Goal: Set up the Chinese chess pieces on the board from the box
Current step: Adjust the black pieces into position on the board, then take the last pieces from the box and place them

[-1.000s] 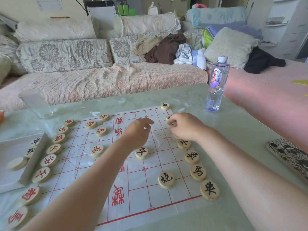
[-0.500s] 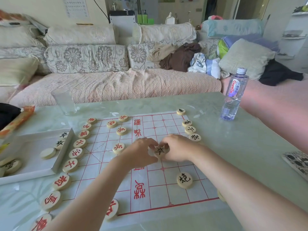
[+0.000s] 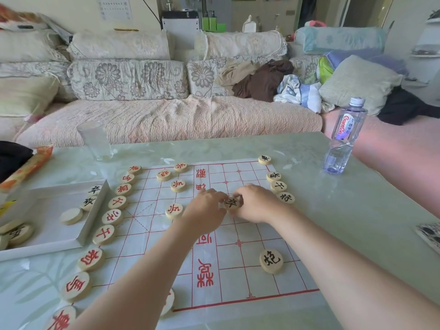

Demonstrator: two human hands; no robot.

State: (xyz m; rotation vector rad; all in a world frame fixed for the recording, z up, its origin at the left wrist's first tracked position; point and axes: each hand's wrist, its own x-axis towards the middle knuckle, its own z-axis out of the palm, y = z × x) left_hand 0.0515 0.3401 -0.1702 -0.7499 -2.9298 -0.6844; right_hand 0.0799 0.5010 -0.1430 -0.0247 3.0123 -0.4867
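A white paper chess board (image 3: 238, 277) with red lines lies on the glass table. Red-lettered wooden pieces (image 3: 112, 216) stand in a column along its left edge, and several black-lettered ones (image 3: 278, 186) along its right edge. At the board's middle sits a black-lettered soldier piece (image 3: 232, 202). My left hand (image 3: 204, 210) and my right hand (image 3: 258, 203) meet at it, fingertips pinching its two sides. A black cannon piece (image 3: 271, 260) lies lower right. The open white box (image 3: 47, 225) on the left holds several more pieces.
A water bottle (image 3: 344, 136) stands at the table's far right, a clear glass (image 3: 95, 140) at the far left. An orange packet (image 3: 26, 166) lies beside the box, and a patterned object (image 3: 429, 235) sits at the right edge. A sofa runs behind the table.
Both hands came back from the board's far right to its middle and closed in on the black soldier piece. The camera view tilted up and shifted.
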